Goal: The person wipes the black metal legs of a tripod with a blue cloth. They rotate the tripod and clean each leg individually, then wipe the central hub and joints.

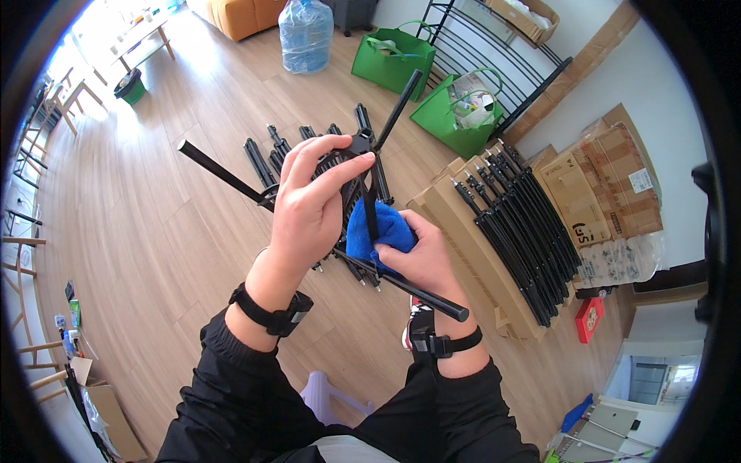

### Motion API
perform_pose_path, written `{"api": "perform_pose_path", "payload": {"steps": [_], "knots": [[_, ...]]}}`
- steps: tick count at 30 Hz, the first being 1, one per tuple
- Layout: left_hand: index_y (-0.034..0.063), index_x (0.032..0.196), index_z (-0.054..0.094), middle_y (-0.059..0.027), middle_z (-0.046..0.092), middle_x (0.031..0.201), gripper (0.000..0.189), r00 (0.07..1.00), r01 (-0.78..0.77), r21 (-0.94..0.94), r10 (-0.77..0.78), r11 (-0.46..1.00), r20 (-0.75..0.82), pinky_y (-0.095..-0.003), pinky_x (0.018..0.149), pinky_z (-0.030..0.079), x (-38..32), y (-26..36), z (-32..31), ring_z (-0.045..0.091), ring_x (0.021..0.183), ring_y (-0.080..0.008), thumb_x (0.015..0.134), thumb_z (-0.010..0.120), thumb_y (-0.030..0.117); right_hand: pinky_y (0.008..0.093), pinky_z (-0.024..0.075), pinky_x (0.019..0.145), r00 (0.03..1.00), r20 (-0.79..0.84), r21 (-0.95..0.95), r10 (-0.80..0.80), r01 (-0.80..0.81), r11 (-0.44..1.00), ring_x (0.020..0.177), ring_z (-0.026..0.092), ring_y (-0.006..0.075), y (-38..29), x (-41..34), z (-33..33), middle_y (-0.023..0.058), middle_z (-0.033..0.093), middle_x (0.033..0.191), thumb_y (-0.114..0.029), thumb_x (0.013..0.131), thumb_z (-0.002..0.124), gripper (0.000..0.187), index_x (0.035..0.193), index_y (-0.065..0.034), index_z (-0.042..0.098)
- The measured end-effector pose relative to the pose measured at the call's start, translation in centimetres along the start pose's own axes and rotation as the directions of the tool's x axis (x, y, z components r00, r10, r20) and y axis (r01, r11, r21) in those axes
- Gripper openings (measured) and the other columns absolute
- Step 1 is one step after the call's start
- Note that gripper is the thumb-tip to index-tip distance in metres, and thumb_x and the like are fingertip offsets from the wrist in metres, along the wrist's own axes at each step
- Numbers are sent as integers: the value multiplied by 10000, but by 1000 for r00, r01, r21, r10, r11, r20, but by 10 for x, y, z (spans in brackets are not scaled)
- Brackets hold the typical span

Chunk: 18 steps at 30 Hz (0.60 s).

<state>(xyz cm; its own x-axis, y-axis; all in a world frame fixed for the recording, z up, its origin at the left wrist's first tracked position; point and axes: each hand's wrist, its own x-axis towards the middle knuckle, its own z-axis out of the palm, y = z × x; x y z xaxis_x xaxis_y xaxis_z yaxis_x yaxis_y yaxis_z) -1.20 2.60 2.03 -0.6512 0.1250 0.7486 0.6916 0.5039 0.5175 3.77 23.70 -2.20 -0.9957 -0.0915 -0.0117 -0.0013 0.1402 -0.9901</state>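
A black tripod stand (223,172) is held up in front of me with its legs spread outward. My left hand (310,199) grips it near the hub, thumb and fingers around the black struts. In my right hand (425,252) is a bunched blue cloth (365,228), pressed around one of the flat black struts. One leg with a round end cap passes over my right wrist. Below the held stand, several folded black stands (260,162) lie on the wooden floor, partly hidden by my hands.
To the right, several folded black stands (521,243) lie in a row on flattened cardboard (469,243), beside cardboard boxes (602,185). Green bags (393,61), a wrapped water bottle (305,37) and a black metal rack (480,52) stand ahead. A pale purple stool (321,396) is below me.
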Motion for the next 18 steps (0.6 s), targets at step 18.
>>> {"api": "perform_pose_path", "payload": {"steps": [18], "knots": [[114,1175,799,-119,670,1315,529,994,-103,-85,105,991,15,-450,1061,520,-3,9,12,608,1253,-365,754,599,-136,280,568,805,973,-195,188,-127,164,968,906,660,80,-1,6,8,22,742,1041,-62,884,823,351,1199,16,691]]}}
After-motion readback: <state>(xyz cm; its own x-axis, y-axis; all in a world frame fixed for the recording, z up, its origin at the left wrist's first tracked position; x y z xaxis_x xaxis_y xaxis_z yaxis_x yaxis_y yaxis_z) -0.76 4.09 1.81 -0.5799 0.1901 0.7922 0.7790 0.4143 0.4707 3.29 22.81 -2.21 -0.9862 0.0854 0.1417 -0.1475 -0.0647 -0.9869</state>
